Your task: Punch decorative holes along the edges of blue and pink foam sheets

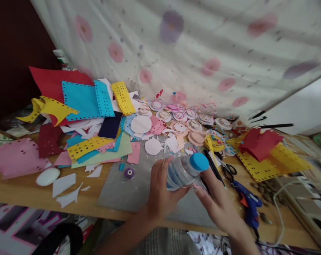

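Observation:
My left hand (161,191) is closed around a clear plastic bottle (177,171), its thumb across the near side. The bottle has a blue cap (199,162) and tilts toward the right, above a grey cutting mat (123,193). My right hand (218,202) is close to the cap's right side, thumb and index finger apart. Whether its fingertips touch the bottle I cannot tell. On the mat, left of my hands, sits a small purple roll with a white centre (129,173). Black-handled scissors (229,170) and a blue glue gun (247,202) lie to the right.
Coloured paper sheets (80,99), a dark phone (110,125) and a white oval object (48,176) occupy the left. Several decorated paper hats (180,115) stand along the floral curtain (176,53). Yellow dotted sheets (277,163), red paper (261,143) and a white cord (279,212) are on the right.

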A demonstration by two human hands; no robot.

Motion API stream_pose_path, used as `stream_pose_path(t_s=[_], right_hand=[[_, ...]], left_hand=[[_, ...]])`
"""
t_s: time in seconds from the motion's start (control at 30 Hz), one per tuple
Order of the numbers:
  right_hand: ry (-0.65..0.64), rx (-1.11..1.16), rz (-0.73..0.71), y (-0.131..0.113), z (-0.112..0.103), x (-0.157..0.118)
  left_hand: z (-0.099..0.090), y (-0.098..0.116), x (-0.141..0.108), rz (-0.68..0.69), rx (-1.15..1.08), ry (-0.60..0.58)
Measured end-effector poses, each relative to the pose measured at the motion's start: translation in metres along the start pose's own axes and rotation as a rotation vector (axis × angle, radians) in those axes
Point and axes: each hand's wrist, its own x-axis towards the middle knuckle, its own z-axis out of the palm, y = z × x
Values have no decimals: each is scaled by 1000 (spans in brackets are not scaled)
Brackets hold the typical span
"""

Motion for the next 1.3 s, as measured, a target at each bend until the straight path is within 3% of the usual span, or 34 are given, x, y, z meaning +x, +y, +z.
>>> stream_pose_path(t_s=[0.13,0.3,0.6,0.73,0.93,1.3], right_hand=[[174,34,62,-30,0,14],[219,84,141,-60,21,34],[494,119,181,-69,51,49],[432,111,147,-65,49,47],[426,50,44,-57,43,40],[-125,262,-99,-37,1,54]], left_hand=[[3,-1,-3,2,44,42],[-1,-2,1,67,79,40],[-2,-1,-1,96,169,31],[-3,-2,3,137,205,72],[-3,1,7,85,117,29],[-15,-8,32,83,-320,-188]])
